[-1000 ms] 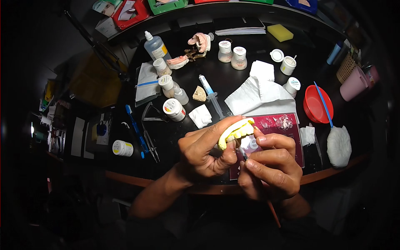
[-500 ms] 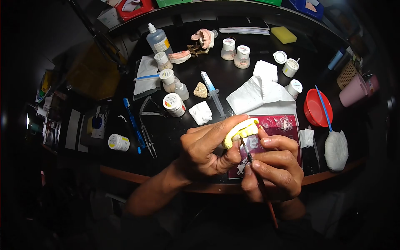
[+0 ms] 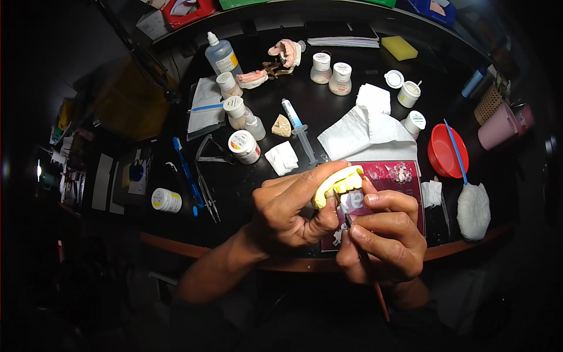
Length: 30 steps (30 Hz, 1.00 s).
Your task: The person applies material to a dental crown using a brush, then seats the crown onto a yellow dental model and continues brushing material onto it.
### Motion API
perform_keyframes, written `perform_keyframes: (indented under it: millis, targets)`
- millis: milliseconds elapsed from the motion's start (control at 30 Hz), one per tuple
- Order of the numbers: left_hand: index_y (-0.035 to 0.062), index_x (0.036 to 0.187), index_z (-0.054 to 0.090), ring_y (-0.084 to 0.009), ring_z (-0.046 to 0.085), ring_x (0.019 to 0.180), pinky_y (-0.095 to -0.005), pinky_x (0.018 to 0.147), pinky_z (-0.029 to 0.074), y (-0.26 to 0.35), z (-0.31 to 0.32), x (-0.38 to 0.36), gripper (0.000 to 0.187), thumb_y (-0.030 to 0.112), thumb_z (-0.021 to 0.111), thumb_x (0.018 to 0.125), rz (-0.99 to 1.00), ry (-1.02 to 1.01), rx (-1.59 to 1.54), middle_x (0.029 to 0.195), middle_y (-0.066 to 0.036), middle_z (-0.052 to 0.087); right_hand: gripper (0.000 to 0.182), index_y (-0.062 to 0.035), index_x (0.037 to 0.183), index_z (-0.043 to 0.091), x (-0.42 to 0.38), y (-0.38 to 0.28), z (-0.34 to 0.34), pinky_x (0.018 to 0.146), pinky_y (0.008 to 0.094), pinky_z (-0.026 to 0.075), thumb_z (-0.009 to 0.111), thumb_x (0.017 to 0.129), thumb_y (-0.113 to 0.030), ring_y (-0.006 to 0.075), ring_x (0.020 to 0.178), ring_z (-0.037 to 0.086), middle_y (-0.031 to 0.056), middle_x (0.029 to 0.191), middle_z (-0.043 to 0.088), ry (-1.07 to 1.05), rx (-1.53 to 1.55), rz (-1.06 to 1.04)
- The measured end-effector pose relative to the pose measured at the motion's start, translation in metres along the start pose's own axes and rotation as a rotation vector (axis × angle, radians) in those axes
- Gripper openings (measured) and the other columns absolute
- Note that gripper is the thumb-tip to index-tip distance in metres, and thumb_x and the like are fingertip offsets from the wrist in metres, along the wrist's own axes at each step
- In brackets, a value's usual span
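My left hand [image 3: 290, 208] is closed on a curved, bright yellow dental model [image 3: 331, 183] with a row of teeth along its lower side. In my right hand [image 3: 390, 237] is a thin brush [image 3: 368, 267] with a dark reddish handle, its tip up against the teeth. A raised right finger reaches the model's right end. Beneath both hands lies a maroon box or pad [image 3: 410, 202] with white crumbs [image 3: 401, 172] on it. My fingers hide part of the model.
A white cloth [image 3: 369, 132], a syringe [image 3: 302, 138] and several jars [image 3: 244, 146] stand beyond the hands. On the right are a red bowl [image 3: 440, 154] and a white pad [image 3: 472, 212]. A blue toothbrush [image 3: 187, 173] and tweezers [image 3: 208, 193] lie left. Pink-and-white dental casts [image 3: 287, 53] sit at the back.
The brush tip has shifted slightly left and up along the teeth, and my right fingers have moved a little with it. My left hand keeps its hold on the model.
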<state>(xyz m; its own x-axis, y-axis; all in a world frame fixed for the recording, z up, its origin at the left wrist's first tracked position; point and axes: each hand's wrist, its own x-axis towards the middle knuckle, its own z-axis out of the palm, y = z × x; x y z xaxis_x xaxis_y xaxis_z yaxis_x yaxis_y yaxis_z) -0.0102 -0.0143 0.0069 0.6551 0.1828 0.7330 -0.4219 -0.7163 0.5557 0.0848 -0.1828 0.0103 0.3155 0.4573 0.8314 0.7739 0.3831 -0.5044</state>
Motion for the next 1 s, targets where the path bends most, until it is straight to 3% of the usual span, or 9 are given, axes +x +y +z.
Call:
perform_keyframes:
  millis: [633, 933, 1000]
  targets:
    - [-0.0131, 0.124, 0.067, -0.0249, 0.080, 0.091, -0.0308, 0.079, 0.063, -0.0017, 0.0008, -0.0009, 0.038, 0.018, 0.063, 0.102, 0.020, 0.012, 0.040, 0.105, -0.021, 0.079, 0.025, -0.0031, 0.098, 0.076, -0.0013, 0.0019, 0.0004, 0.101, 0.0521, 0.063, 0.082, 0.075, 0.006, 0.0304, 0.108, 0.067, 0.0096, 0.098, 0.072, 0.005, 0.014, -0.006]
    - [-0.0135, 0.128, 0.063, -0.0268, 0.079, 0.100, -0.0327, 0.087, 0.063, -0.0060, -0.0015, 0.0012, 0.039, 0.017, 0.063, 0.104, 0.031, -0.042, -0.004, 0.113, -0.025, 0.077, 0.027, -0.0034, 0.100, 0.075, -0.0015, 0.0031, 0.0005, 0.099, 0.0518, 0.064, 0.082, 0.075, 0.005, 0.0307, 0.107, 0.068, 0.0096, 0.095, 0.071, 0.021, 0.013, -0.010]
    - [-0.0099, 0.129, 0.063, -0.0255, 0.079, 0.098, -0.0328, 0.084, 0.064, -0.0036, 0.0042, -0.0040, 0.035, 0.014, 0.065, 0.103, -0.068, 0.029, -0.143, 0.116, -0.023, 0.076, 0.027, -0.0035, 0.100, 0.075, -0.0017, 0.0033, 0.0007, 0.098, 0.0511, 0.064, 0.082, 0.075, 0.005, 0.0308, 0.106, 0.068, 0.0095, 0.095, 0.071, 0.026, 0.007, -0.010]
